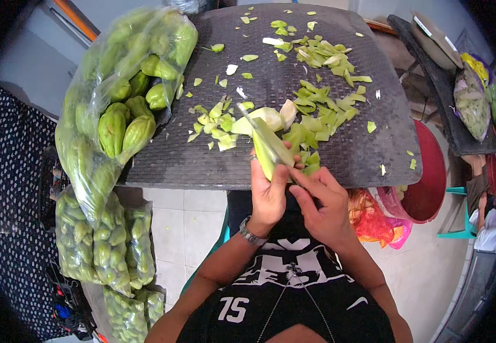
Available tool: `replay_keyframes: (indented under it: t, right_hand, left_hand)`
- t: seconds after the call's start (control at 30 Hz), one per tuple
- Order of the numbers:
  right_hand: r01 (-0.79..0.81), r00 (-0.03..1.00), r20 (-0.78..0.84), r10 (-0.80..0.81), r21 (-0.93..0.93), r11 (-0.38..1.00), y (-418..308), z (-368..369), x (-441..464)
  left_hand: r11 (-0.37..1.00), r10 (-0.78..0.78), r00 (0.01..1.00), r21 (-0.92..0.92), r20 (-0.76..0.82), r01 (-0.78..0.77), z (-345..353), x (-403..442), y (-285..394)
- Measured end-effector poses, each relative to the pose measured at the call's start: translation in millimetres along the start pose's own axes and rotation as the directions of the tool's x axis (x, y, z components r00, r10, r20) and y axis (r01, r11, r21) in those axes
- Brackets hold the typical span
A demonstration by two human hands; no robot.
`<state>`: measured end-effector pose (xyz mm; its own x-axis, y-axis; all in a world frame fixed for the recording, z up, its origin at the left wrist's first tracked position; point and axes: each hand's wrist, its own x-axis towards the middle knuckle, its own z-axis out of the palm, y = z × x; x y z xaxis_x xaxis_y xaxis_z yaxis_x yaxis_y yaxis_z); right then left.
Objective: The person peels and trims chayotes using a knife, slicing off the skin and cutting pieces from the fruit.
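Near the table's front edge, my left hand is wrapped round a pale green chayote. My right hand grips a knife, its handle mostly hidden by the fingers. The knife's blade lies slantwise along the chayote, tip pointing up and to the left. Just beyond the blade are peeled chayote pieces on the table. Green peelings lie in a heap to the right, and smaller cut bits are scattered to the left.
A clear plastic bag of whole chayotes covers the table's left side. Several more filled bags stand on the floor below. At the right are a red tub, an orange net bag and another table holding bagged vegetables.
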<state>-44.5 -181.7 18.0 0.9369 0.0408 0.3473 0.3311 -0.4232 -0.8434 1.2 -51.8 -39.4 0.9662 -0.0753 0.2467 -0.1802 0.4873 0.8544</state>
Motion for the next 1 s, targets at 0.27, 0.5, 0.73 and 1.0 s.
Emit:
replay_keyframes:
  t: [0.27, 0.5, 0.73, 1.0]
  right_hand:
    - [-0.386, 0.922, 0.142, 0.359, 0.365, 0.847, -0.1, -33.0, 0.0]
    - [-0.499, 0.845, 0.304, 0.44, 0.152, 0.853, -14.9, -40.5, -13.6]
    - [-0.357, 0.9, 0.262, 0.348, -0.012, 0.934, -4.8, -34.3, -24.9]
    - [-0.364, 0.902, 0.244, 0.356, -0.014, 0.931, -8.9, -31.9, -23.4]
  left_hand:
    - [0.837, -0.346, 0.932, -0.485, -0.109, 0.254, -14.5, 30.6, 33.8]
    - [0.633, -0.429, 0.897, -0.744, -0.109, 0.213, -22.2, 48.4, 43.0]
    - [0.71, -0.417, 0.908, -0.643, -0.053, 0.289, -15.3, 54.5, 45.5]
    - [0.888, -0.307, 0.919, -0.422, -0.246, 0.183, -10.6, 59.4, 44.6]
